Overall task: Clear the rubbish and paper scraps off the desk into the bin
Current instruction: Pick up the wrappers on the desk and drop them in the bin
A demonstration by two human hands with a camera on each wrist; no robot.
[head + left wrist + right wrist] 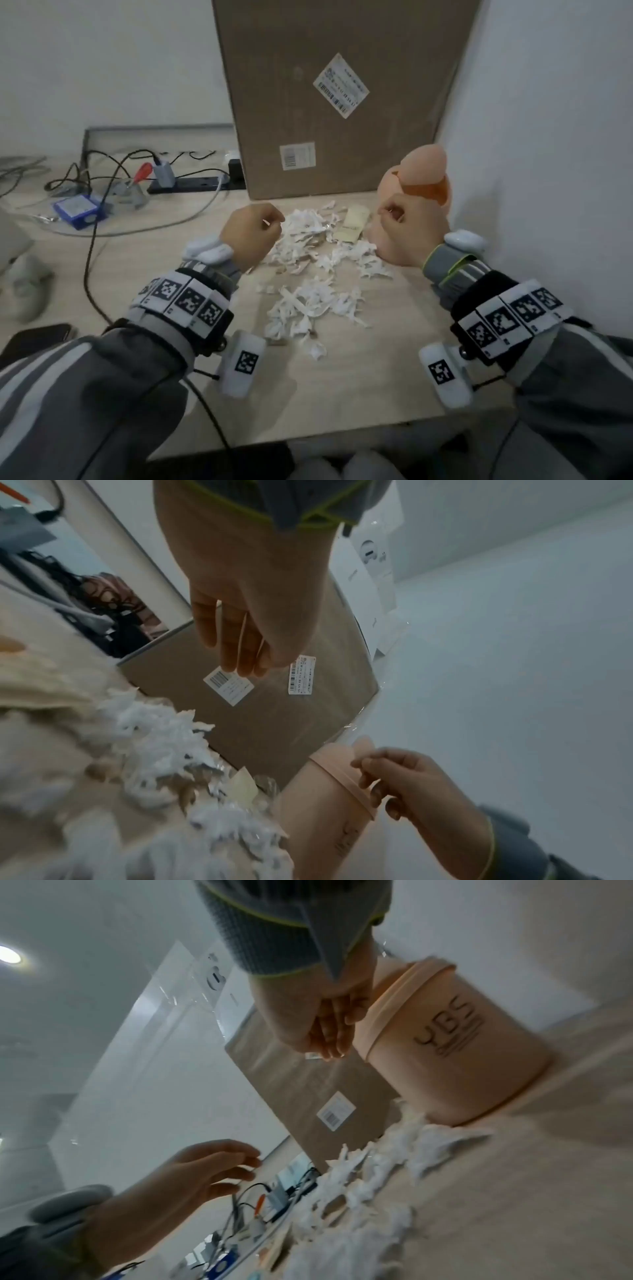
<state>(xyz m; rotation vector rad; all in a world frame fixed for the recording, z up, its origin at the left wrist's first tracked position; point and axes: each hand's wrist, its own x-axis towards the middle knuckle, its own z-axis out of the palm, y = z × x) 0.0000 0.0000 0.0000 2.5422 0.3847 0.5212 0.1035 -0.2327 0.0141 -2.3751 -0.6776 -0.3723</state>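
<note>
bin (432, 178) peach | paper scraps (310, 301) white | desk (359, 387) pale woodgrain | box (342, 96) brown | sleeves (85, 394) grey, white-striped

The cardboard box (342, 102) runs off the top of the head view, so its height cannot be told, and its label print is too small to read. The right hand (407, 233) covers the front of the bin (428, 171), at right of centre. In both wrist views the paper scraps (161, 739) in the lower frame blur into white smears.
</note>
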